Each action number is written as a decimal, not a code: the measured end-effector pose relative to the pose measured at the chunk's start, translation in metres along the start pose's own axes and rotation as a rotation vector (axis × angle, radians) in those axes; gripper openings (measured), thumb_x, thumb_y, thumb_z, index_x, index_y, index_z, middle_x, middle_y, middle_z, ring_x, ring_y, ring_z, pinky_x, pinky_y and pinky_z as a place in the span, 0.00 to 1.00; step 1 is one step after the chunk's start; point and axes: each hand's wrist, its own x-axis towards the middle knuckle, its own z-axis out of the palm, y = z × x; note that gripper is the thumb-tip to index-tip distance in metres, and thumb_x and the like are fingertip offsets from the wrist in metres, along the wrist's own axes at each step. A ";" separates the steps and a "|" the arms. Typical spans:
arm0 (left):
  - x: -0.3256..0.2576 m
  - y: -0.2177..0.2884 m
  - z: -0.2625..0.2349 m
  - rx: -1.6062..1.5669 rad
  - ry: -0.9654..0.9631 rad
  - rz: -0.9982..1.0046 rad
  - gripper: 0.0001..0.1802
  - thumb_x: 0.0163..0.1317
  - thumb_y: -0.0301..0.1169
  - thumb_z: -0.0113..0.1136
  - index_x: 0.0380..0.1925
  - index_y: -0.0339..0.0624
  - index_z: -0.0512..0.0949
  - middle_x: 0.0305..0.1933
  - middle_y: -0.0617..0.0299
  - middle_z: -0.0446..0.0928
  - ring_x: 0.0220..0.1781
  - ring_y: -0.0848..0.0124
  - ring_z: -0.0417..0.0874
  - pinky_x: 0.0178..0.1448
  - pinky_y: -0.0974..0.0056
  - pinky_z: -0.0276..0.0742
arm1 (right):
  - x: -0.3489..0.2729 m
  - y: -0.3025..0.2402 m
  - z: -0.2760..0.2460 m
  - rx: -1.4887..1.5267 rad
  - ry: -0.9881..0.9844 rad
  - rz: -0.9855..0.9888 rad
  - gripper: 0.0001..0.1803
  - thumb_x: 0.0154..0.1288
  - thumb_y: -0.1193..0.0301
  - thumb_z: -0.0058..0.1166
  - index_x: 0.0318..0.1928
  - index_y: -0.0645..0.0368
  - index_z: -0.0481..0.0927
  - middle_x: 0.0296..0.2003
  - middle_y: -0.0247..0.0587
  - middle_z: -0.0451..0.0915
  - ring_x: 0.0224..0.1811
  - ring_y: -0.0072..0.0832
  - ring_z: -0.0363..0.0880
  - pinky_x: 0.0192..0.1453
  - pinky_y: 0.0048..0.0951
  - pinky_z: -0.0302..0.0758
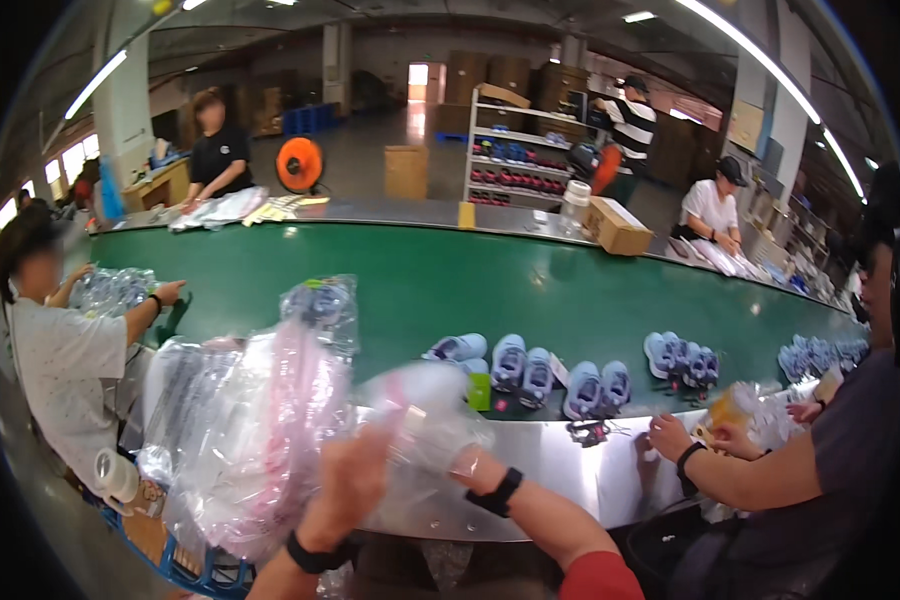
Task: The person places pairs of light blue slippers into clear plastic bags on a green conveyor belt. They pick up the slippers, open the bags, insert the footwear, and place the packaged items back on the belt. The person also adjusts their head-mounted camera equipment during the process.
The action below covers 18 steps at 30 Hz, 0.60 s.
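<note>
Over the metal edge of the table, a pale shoe-shaped item (422, 385), smeared by motion, shows in a clear plastic bag (432, 440). My left hand (353, 470), also blurred, is closed at the left side of that bag. My right hand (464, 464) reaches into or behind the film from the right; the plastic hides its fingers. Left of my hands lies a thick pile of clear bags (240, 430) with pink and white showing through. A bagged pair of shoes (318, 305) sits just beyond the pile.
Light blue sneakers (537, 376) stand in pairs on the green table surface (410, 265), beside a lime-green tag (479, 392). Co-workers sit close at left (65, 340) and right (770, 480). Across the table are a cardboard box (618, 228), an orange fan (300, 165) and a shoe rack (515, 150).
</note>
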 end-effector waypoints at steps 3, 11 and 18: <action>0.033 0.007 -0.034 0.130 0.293 -0.289 0.07 0.66 0.26 0.54 0.36 0.31 0.78 0.17 0.66 0.68 0.22 0.82 0.61 0.21 0.67 0.54 | 0.006 -0.048 -0.062 0.154 -0.082 -0.074 0.07 0.55 0.73 0.54 0.36 0.58 0.80 0.30 0.42 0.81 0.33 0.37 0.81 0.38 0.39 0.77; 0.016 0.001 -0.029 0.042 0.513 -0.346 0.06 0.62 0.24 0.57 0.29 0.30 0.74 0.16 0.62 0.68 0.20 0.78 0.64 0.22 0.65 0.58 | 0.023 0.062 -0.109 0.544 0.321 0.479 0.25 0.64 0.53 0.52 0.51 0.62 0.75 0.35 0.52 0.82 0.35 0.40 0.84 0.38 0.38 0.78; -0.019 -0.007 -0.038 0.210 0.509 -0.374 0.09 0.63 0.27 0.56 0.26 0.33 0.72 0.19 0.67 0.66 0.23 0.78 0.64 0.25 0.68 0.58 | 0.119 0.076 -0.004 -0.081 -0.432 0.583 0.24 0.58 0.52 0.56 0.44 0.60 0.83 0.42 0.51 0.83 0.43 0.42 0.84 0.41 0.41 0.81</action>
